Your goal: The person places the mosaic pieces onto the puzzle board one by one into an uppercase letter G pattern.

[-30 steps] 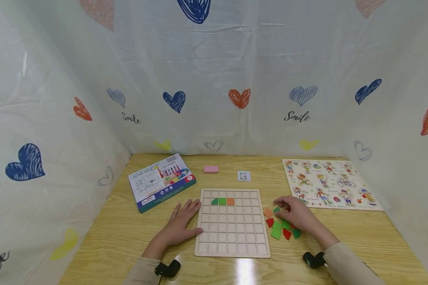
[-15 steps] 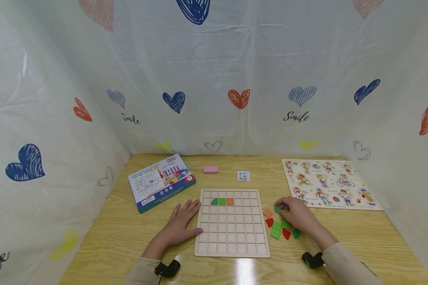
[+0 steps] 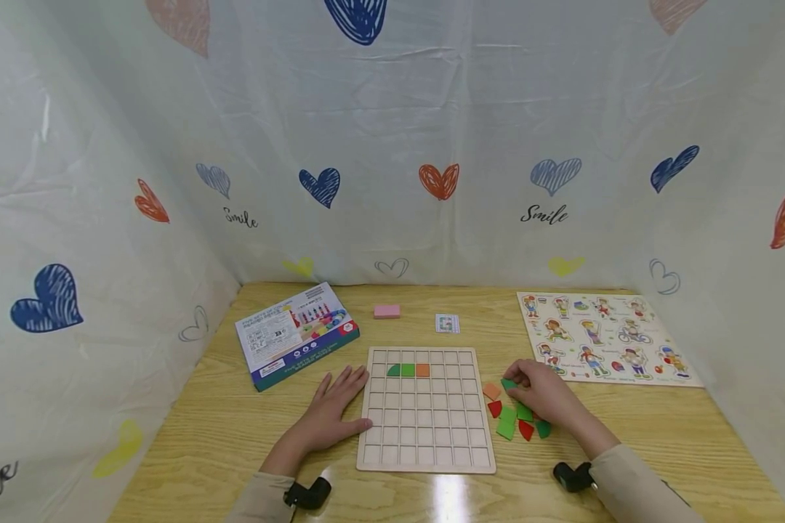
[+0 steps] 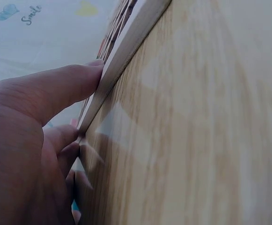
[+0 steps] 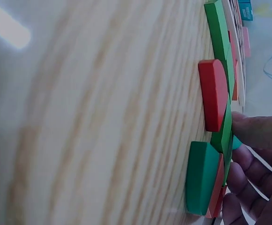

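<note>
My left hand (image 3: 332,414) lies flat with spread fingers at the left edge of a wooden grid board (image 3: 425,463), its thumb touching the rim. In one row of the board sit a dark green quarter-round tile (image 3: 394,371), a green square tile (image 3: 408,370) and an orange square tile (image 3: 422,370). Right of the board, my right hand (image 3: 546,390) pinches a dark green tile (image 3: 509,383) between thumb and fingers; they hide part of it. Below it lie loose tiles, among them a green one (image 3: 506,428), a red one (image 5: 213,95) and a dark green quarter-round (image 5: 202,178).
A blue and white box (image 3: 301,330) lies at the back left. Behind the board are a pink block (image 3: 387,311) and a small printed card (image 3: 448,323). A picture puzzle board (image 3: 605,338) lies beyond my right hand. A heart-printed curtain (image 3: 379,232) borders the table.
My right fingertips have closed on the dark green tile, which has turned and moved slightly away from me. My left hand and the tiles on the board stay where they were.
</note>
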Tool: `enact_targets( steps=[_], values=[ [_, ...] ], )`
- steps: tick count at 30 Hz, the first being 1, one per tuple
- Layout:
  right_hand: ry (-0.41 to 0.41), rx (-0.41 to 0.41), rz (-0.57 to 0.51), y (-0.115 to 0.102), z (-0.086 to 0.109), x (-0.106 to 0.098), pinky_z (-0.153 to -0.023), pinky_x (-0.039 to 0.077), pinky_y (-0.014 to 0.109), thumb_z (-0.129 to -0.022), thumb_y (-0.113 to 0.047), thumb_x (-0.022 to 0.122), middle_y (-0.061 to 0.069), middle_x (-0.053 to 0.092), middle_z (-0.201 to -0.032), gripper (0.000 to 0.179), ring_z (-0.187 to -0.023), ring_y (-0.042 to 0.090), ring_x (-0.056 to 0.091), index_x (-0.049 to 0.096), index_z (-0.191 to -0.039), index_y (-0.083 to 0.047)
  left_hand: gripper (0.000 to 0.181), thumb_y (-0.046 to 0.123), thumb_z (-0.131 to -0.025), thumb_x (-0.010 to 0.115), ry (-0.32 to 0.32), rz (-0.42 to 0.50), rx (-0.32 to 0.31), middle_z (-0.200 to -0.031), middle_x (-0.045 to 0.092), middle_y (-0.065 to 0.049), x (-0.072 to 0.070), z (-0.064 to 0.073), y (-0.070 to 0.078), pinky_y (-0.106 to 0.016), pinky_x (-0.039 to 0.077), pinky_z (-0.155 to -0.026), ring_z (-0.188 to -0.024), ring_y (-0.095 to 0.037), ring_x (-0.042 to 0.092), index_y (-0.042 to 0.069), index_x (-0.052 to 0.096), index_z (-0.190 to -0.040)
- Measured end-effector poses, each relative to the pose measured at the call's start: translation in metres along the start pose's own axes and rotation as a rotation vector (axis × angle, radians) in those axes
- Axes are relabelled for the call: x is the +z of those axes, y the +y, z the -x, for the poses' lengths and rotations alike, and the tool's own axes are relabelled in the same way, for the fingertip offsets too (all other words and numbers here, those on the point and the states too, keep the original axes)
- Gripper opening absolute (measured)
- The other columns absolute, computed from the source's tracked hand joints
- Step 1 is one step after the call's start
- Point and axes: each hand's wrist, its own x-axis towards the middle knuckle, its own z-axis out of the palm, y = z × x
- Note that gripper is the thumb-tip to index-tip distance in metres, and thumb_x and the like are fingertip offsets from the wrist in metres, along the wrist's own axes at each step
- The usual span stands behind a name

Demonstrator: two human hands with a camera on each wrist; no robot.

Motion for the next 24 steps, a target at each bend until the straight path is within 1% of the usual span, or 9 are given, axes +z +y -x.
enact_targets(
  steps=[5, 10, 14, 16, 21, 24],
  values=[
    [-0.002, 0.016, -0.053, 0.000, 0.001, -0.001, -0.069, 0.049, 0.027, -0.093, -0.010, 0.074, -0.005, 0.061, -0.086, 0.012, -0.078, 0.011, 0.056, 0.065, -0.101, -0.012, 0.087, 0.053, -0.095, 0.065, -0.003, 0.003, -0.003, -0.169, 0.022, -0.004, 0.000, 0.000, 0.000, -0.055, -0.004, -0.124, -0.157, -0.030, 0.009, 0.012, 0.028, -0.162],
    [-0.006, 0.014, -0.093, 0.000, 0.002, -0.002, -0.066, 0.048, 0.025, -0.094, -0.010, 0.072, -0.005, 0.061, -0.084, 0.009, -0.074, 0.010, 0.055, 0.066, -0.101, -0.011, 0.087, 0.054, -0.095, 0.065, -0.004, 0.001, -0.009, -0.169, 0.022, -0.003, 0.000, 0.000, 0.000, -0.055, -0.004, -0.124, -0.157, -0.029, 0.008, 0.013, 0.028, -0.162],
    [-0.002, 0.018, -0.101, -0.001, 0.001, -0.002, -0.067, 0.048, 0.025, -0.097, -0.014, 0.070, -0.006, 0.063, -0.086, 0.007, -0.075, 0.008, 0.055, 0.069, -0.103, -0.012, 0.087, 0.054, -0.095, 0.064, -0.003, 0.001, -0.009, -0.169, 0.022, -0.003, 0.001, 0.000, 0.000, -0.055, -0.004, -0.124, -0.157, -0.029, 0.008, 0.013, 0.028, -0.162],
    [0.012, 0.014, -0.108, -0.002, 0.000, -0.002, -0.068, 0.049, 0.025, -0.098, -0.017, 0.070, -0.007, 0.064, -0.088, 0.007, -0.077, 0.008, 0.057, 0.069, -0.103, -0.014, 0.087, 0.054, -0.095, 0.064, -0.004, 0.000, -0.009, -0.169, 0.022, -0.003, 0.001, 0.000, 0.000, -0.055, -0.005, -0.124, -0.157, -0.029, 0.008, 0.013, 0.028, -0.162],
    [0.059, -0.023, -0.137, -0.009, -0.006, 0.001, -0.074, 0.052, 0.027, -0.098, -0.022, 0.070, -0.008, 0.067, -0.093, 0.006, -0.085, 0.010, 0.061, 0.068, -0.102, -0.018, 0.087, 0.054, -0.095, 0.064, -0.005, 0.002, -0.007, -0.169, 0.021, -0.003, 0.001, 0.000, -0.001, -0.055, -0.004, -0.124, -0.157, -0.029, 0.008, 0.013, 0.028, -0.162],
    [0.068, -0.042, -0.153, -0.014, -0.011, 0.006, -0.076, 0.053, 0.027, -0.098, -0.022, 0.070, -0.010, 0.067, -0.093, 0.005, -0.087, 0.009, 0.062, 0.068, -0.102, -0.020, 0.087, 0.054, -0.095, 0.064, -0.006, -0.002, -0.007, -0.169, 0.021, -0.003, 0.000, 0.000, 0.000, -0.055, -0.004, -0.124, -0.157, -0.029, 0.008, 0.013, 0.028, -0.162]
  ],
)
